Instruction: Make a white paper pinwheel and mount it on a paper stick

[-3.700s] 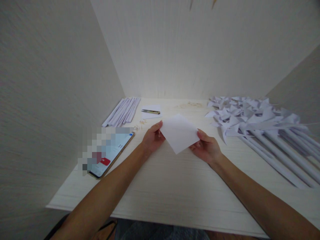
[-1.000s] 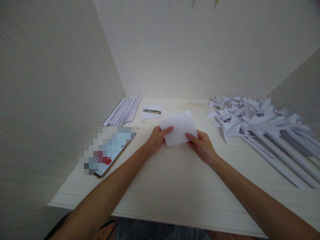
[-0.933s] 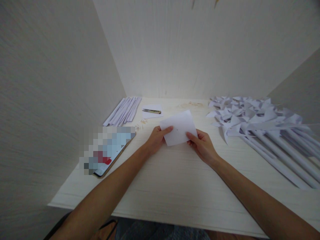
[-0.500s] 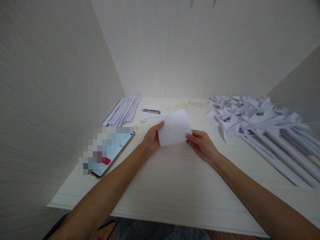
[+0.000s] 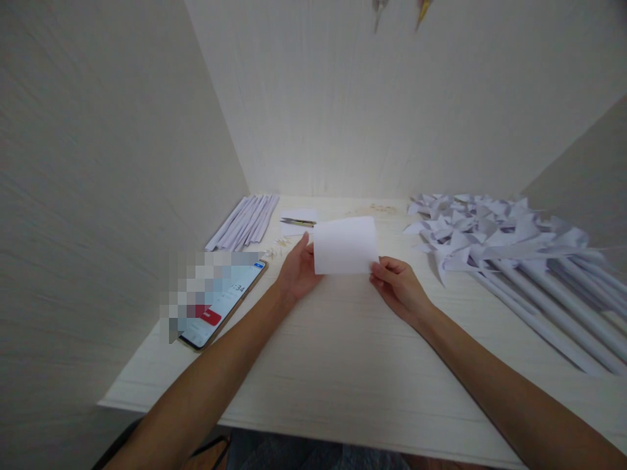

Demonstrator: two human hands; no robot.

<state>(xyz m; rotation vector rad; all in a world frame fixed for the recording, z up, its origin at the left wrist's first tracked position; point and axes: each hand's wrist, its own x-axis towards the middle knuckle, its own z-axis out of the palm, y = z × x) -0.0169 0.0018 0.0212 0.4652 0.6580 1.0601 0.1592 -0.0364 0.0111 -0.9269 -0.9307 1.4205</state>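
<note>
A white sheet of paper (image 5: pixel 345 247) is held above the table, its top edge curving back. My right hand (image 5: pixel 399 284) pinches its lower right corner between thumb and fingers. My left hand (image 5: pixel 298 269) supports the left edge; its thumb points up beside the sheet and its other fingers are partly hidden behind it. Just beyond the left hand, thread snips (image 5: pixel 298 222) with a yellowish handle lie on a small stack of white paper (image 5: pixel 300 213).
Rolled paper sticks (image 5: pixel 245 222) lie at the back left. Paper pinwheels (image 5: pixel 465 241) on long paper sticks (image 5: pixel 548 307) are heaped at right. A phone (image 5: pixel 223 307) lies left of my left arm. Small scraps (image 5: pixel 278 248) dot the table (image 5: pixel 333 365). Walls enclose the back and sides.
The sheet has turned level from its tilt, and its top now curls back. My left thumb has slid off the sheet's front to its left side. The right hand keeps its pinch.
</note>
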